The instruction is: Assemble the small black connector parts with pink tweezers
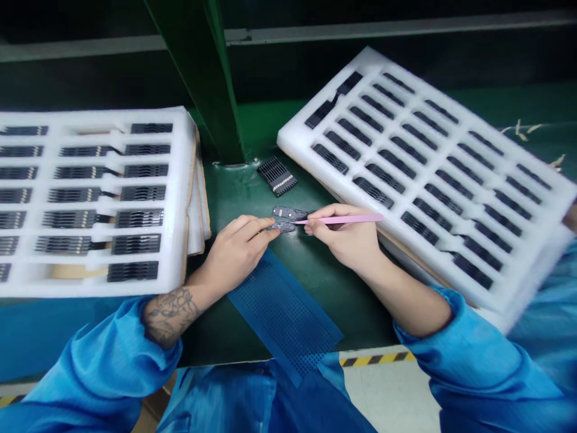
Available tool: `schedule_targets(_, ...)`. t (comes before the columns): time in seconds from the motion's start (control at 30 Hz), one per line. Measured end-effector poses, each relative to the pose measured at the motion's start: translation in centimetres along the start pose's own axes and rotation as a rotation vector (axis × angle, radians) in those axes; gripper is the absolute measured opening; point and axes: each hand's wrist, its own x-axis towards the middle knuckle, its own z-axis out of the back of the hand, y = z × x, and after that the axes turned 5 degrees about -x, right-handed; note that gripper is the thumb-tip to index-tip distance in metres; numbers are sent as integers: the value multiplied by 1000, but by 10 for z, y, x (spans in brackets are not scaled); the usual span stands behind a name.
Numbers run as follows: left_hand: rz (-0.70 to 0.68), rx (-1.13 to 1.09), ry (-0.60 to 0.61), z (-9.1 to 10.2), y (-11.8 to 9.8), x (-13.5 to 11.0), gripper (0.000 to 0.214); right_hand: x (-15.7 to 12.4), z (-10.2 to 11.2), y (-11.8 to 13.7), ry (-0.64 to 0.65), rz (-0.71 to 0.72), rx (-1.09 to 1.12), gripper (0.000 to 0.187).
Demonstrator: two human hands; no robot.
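Two small dark parts with speckled, circuit-like faces lie close together on the green bench. The fingertips of my left hand (238,249) are closed on the left end of the nearer dark part (285,227). My right hand (349,240) grips pink tweezers (360,219), their thin tip pointing left at the nearer part. Fingers of that hand are also close to the right end of the farther dark part (288,212); whether they touch it I cannot tell. Just beyond the hands sits a stack of black strips (277,176) with a row of pale marks.
White foam trays (174,240) holding rows of black parts are stacked at left. More foam trays (293,129) lie tilted at right. A blue perforated sheet (288,313) hangs over the bench's front edge. Behind the black strips rises a green post (211,90).
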Motion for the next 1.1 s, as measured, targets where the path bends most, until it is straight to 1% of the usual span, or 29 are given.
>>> schedule_targets(0.33,-2,22,6,-1,-1,-1,18,-2,-1,6,-27,52,-42,8)
schedule_targets(0.57,-3,25,0,0,-1,0,17,-1,-1,3,-19,44,-26,8)
schedule_targets(0.73,7,46,27,-1,-2,-1,18,-1,-1,4,-16,46,-32,8)
schedule_targets(0.83,19,109,74,-2,-2,0,25,0,-2,6,-14,49,-40,9)
schedule_targets(0.97,14,220,220,-2,-5,3,44,0,-2,7,-17,69,-62,8)
schedule_targets(1.03,-2,243,264,-1,-7,4,45,0,-2,6,-20,72,-73,8)
schedule_targets(1.1,-10,252,275,0,-8,4,45,0,-2,6,-26,64,-67,8)
